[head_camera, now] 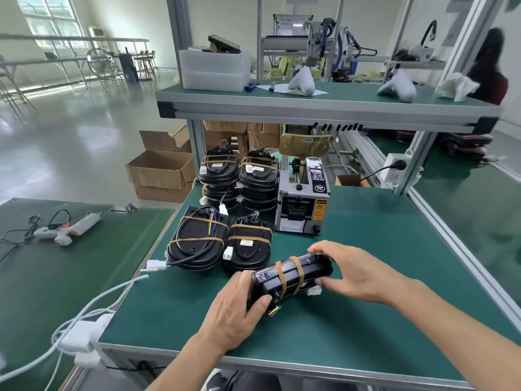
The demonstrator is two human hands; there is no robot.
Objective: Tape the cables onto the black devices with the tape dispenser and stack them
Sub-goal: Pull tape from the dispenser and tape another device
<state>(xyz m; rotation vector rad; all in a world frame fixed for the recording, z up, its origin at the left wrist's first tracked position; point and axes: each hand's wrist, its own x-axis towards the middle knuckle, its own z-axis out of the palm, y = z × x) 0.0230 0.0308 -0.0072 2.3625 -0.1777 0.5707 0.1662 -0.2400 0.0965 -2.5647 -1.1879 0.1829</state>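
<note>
Green bench (366,320) — hands grip device (293,277).

- black devices: 1 held on edge (291,279) at 6 o'clock, 2 front stacks (197,244) (248,249) at 9–10 o'clock, 2 taller back stacks (218,176) (259,179) at 11–12; units per stack can't tell
- tape dispenser (303,198): 1, at 12 o'clock
- tape bands on held device: 2
- hands: 2, left (234,309), right (352,273)
- glue gun (67,231): 1, far 9 o'clock
- cardboard boxes (160,173): 2 stacked, 10 o'clock
</note>
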